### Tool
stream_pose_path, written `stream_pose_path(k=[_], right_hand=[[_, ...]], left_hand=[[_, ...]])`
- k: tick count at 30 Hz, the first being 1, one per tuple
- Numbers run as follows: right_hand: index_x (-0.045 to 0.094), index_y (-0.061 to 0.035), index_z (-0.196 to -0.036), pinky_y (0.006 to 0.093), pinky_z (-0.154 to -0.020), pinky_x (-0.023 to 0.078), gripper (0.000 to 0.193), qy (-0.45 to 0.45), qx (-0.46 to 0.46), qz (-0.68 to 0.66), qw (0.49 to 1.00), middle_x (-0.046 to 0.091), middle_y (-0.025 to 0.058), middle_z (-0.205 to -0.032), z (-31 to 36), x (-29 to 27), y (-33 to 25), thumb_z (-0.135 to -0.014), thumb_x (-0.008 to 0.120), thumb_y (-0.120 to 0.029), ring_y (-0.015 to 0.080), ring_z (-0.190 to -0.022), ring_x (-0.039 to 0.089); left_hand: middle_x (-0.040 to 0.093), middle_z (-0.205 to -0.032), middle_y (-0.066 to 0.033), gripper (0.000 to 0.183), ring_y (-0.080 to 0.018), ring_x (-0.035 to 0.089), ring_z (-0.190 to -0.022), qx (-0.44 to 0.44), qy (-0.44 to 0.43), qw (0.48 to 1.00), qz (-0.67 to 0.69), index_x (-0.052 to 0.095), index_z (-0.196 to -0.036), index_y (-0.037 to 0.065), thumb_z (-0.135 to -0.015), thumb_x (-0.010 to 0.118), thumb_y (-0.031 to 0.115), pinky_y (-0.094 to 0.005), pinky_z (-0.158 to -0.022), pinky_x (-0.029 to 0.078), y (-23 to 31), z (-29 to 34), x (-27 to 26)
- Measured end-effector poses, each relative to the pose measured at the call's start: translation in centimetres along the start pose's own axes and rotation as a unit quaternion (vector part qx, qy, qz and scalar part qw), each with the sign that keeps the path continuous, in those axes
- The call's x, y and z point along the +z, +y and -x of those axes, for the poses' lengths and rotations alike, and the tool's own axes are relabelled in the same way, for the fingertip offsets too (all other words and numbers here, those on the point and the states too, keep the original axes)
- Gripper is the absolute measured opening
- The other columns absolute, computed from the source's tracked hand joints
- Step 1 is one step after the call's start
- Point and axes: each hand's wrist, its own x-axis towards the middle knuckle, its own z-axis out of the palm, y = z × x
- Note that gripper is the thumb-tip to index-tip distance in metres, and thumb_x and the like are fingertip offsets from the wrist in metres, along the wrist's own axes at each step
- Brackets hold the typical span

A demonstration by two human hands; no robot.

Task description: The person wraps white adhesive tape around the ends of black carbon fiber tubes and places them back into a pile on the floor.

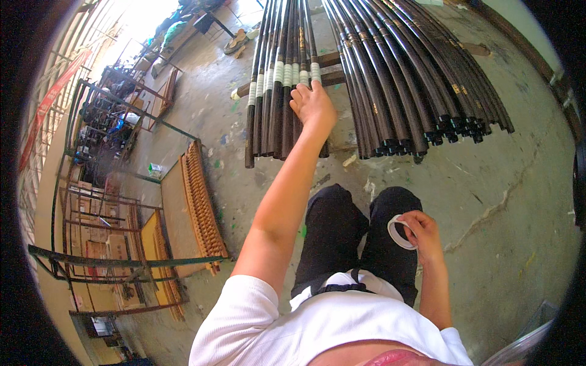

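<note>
Left grip: the left hand [314, 110] lies over the rightmost banded poles, fingers bent at their white wraps [278, 72]; whether it closes on a pole cannot be told.
Right grip: the right hand [422, 233] pinches a roll of white tape [392, 230], fingers clamped on its rim.
Banded poles: the dark poles [276, 119] lie side by side across wooden rails [332, 79], long axes running away from the body, near ends toward the knees.
Nearer hand: the left; the right, with the tape, sits by the right knee, well apart from the poles.
Beyond: a second pole bundle [400, 91] fans out rightward across a gap.
</note>
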Motion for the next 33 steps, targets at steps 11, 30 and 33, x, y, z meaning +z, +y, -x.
stream_pose_path(k=[11, 30, 33], right_hand=[[0.066, -0.0052, -0.089, 0.0203, -0.043, 0.021, 0.016, 0.001, 0.009, -0.002, 1.0, 0.043, -0.0058, -0.056, 0.3, -0.2, 0.2, -0.089, 0.056, -0.018, 0.0023, -0.047, 0.032], [0.066, -0.0064, -0.09, 0.0185, -0.043, 0.024, 0.016, -0.012, -0.011, 0.009, 1.0, 0.045, -0.0059, -0.058, 2.2, 1.1, 0.2, -0.089, 0.056, -0.018, 0.002, -0.047, 0.033], [0.066, -0.0061, -0.091, 0.0186, -0.044, 0.025, 0.016, -0.015, -0.004, 0.024, 1.0, 0.046, -0.0056, -0.059, 2.6, 1.3, 0.4, -0.088, 0.056, -0.018, 0.0022, -0.048, 0.034]], left_hand=[[0.059, -0.106, -0.0173, 0.067, -0.029, 0.058, -0.101, 0.057, -0.121, 0.973, 0.189, 0.06, -0.099, -0.003, -0.078, 0.055, 0.061, -0.0382, -0.082, 0.047, 6.6, 1.5, -6.7], [0.062, -0.079, -0.0183, 0.051, -0.0253, 0.061, -0.067, -0.02, -0.202, 0.886, 0.416, 0.06, -0.08, -0.01, -0.072, 0.063, 0.041, -0.0401, -0.062, 0.048, 6.3, 0.3, -6.4], [0.059, -0.072, -0.0163, 0.043, -0.0245, 0.059, -0.067, 0.007, -0.126, 0.859, 0.497, 0.056, -0.08, -0.01, -0.071, 0.064, 0.031, -0.0385, -0.063, 0.046, 3.1, 3.5, -6.6]])
